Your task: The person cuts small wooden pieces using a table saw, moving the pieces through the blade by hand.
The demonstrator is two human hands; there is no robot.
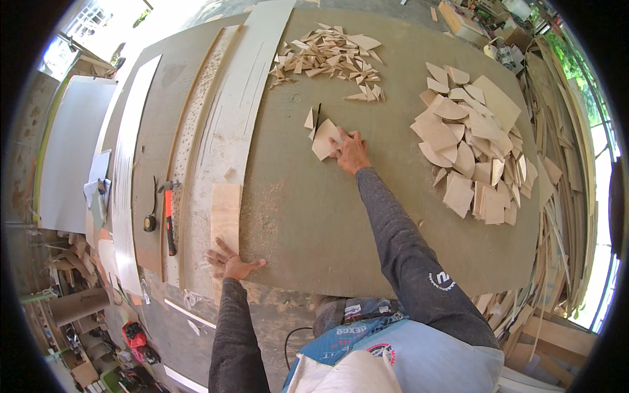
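Observation:
My right hand [352,153] has its fingers curled at the edge of a flat, pale wood piece [323,143] near the middle of the table. A dark, slim pencil-like stick [319,114] lies against that piece's far side, beside a small pointed wood offcut [309,118]. Closer to me on the left, my left hand [232,262] rests with spread fingers across a plain wooden board [225,208]. Its thumb points toward the tabletop. The board lies along the edge of a long white panel [247,85].
Thin pointed offcuts [324,56] are heaped at the far side. A bigger pile of curved wood pieces [462,134] covers the right of the table [314,242]. A red-handled hammer [169,219] and tape measure [150,223] lie left. Stacked planks [557,131] stand beyond the right edge.

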